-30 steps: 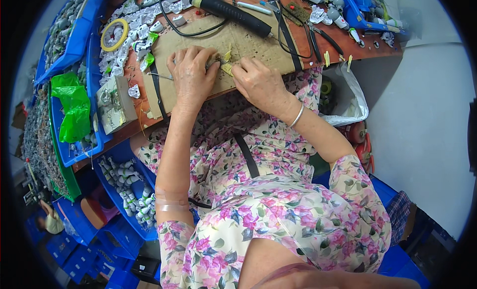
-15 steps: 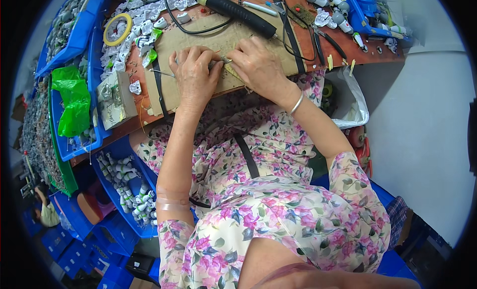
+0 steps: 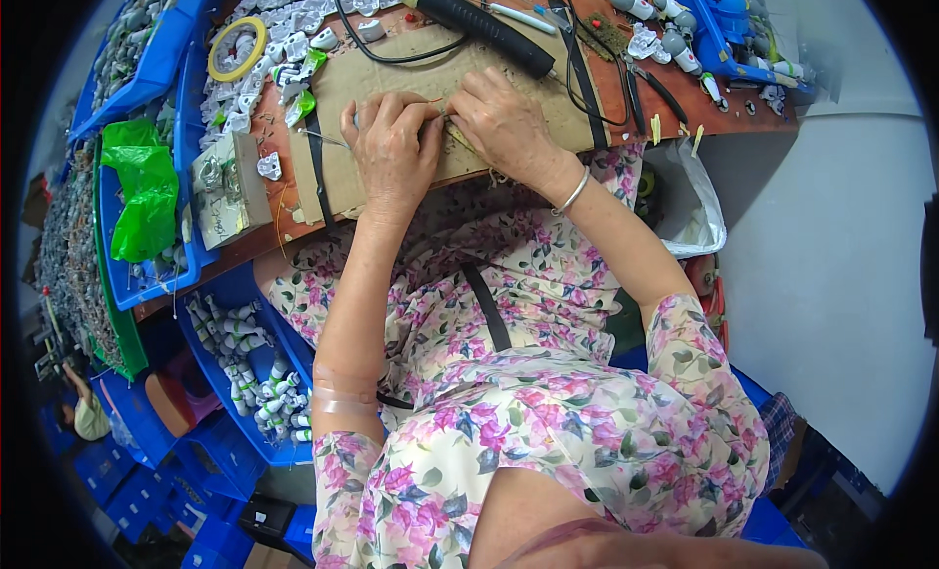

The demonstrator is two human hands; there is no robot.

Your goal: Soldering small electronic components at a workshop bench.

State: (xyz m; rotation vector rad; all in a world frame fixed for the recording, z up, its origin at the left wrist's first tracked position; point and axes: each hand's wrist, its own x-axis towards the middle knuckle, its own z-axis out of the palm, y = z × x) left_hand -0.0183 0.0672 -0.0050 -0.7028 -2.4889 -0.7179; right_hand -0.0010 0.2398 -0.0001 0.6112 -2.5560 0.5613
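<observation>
Over a cardboard sheet (image 3: 337, 90) on the bench, my two hands work close together with their fingertips nearly meeting. My left hand (image 3: 396, 153) is closed with curled fingers around a small greyish piece, mostly covered by the fingers. A thin wire (image 3: 325, 138) juts out to its left. My right hand (image 3: 506, 122), with a bangle at the wrist, pinches at something tiny near the left fingertips, too hidden to name. A yellowish strip (image 3: 460, 136) lies just beneath the right fingers.
Beyond the hands lie a black cylindrical tool (image 3: 479, 29) with a cord, pliers (image 3: 657, 91) and a white pen (image 3: 523, 18). White plastic shells (image 3: 284, 50) and a yellow tape roll (image 3: 256, 68) crowd the left. Blue bins (image 3: 199, 251) flank the bench; a white bag (image 3: 706, 192) hangs at right.
The view has shifted slightly, so the bench appears a little lower and further right. Both hands stay together in the same place, with only small finger movements.
</observation>
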